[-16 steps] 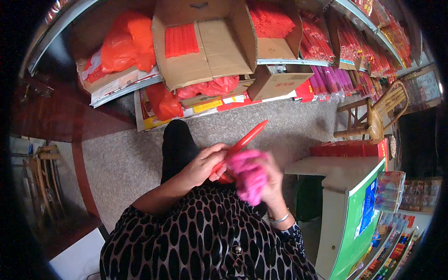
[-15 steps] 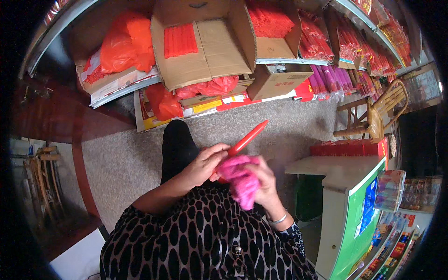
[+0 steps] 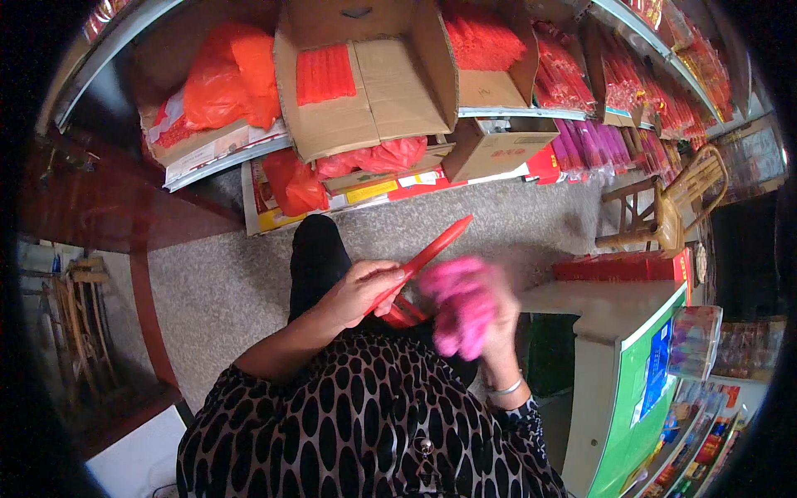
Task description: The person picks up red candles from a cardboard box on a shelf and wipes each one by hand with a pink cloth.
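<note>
A long red candle (image 3: 436,246) slants up and to the right over my lap, its tapered tip pointing away from me. My left hand (image 3: 364,290) is closed around its lower part. My right hand (image 3: 498,328), blurred by motion, grips a bunched pink cloth (image 3: 465,305) just right of the candle, apart from it. Below the candle, more red sticks that look like candles (image 3: 405,314) lie on my lap, partly hidden by my left hand and the candle.
Ahead, an open cardboard box (image 3: 407,79) holds a row of red candles (image 3: 325,75). Red plastic bags (image 3: 232,79) and boxes of red packets (image 3: 481,37) flank it. To the right stand a bamboo chair (image 3: 664,207) and a white and green cabinet (image 3: 618,407).
My right hand has drawn the pink cloth off the candle, to the right. The lower candle and red sticks on my lap now show. My left hand keeps its hold.
</note>
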The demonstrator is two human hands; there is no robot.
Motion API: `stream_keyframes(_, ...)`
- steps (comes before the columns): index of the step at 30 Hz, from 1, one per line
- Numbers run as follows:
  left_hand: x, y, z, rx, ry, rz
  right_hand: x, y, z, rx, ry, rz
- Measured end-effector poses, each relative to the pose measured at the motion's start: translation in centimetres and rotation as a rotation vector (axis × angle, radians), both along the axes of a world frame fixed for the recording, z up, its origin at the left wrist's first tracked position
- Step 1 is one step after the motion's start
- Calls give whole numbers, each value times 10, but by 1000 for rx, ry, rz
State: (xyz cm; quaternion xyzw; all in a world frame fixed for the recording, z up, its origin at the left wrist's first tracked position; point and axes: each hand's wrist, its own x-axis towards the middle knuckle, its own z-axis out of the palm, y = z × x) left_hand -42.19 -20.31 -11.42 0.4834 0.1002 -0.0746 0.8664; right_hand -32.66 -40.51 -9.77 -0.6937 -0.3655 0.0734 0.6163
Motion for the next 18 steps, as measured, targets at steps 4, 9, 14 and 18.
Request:
stream_keyframes(4,6,-16,1,183,-89,169,-28,20,16,-83,-60,198)
stream_keyframes(9,0,-3,22,-16,4,-160,32,12,8,227,199,-280)
stream_keyframes(14,-3,0,15,-136,47,-58,32,4,21,314,187,-257)
stream_keyframes(18,10,-8,10,-161,134,140,-15,8,12,-41,-42,98)
